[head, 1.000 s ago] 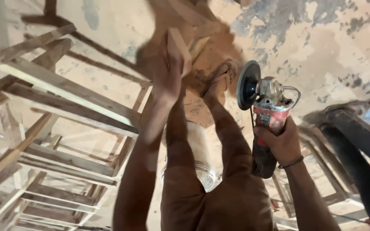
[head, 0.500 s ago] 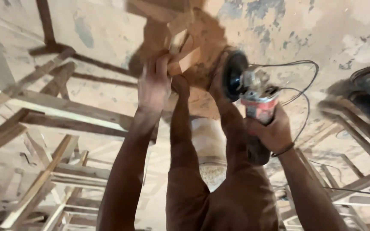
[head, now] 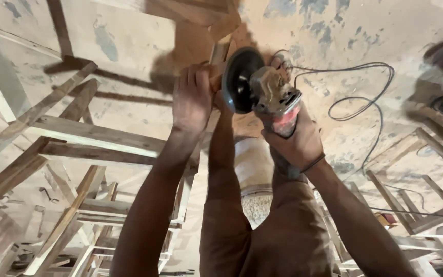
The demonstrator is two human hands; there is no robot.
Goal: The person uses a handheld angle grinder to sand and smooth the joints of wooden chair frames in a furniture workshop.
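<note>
Head view: left hand (head: 192, 100) grips a blurred, half-hidden wooden piece (head: 219, 54); right hand (head: 296, 141) clasps the angle grinder (head: 262, 90), body running toward upper centre, disc facing left.

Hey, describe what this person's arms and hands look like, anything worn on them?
Both forearms are bare, with no sleeves in view and no gloves. The right hand has a thin dark band around the wrist. The left hand and its wrist show nothing worn. Rings cannot be made out.
</note>
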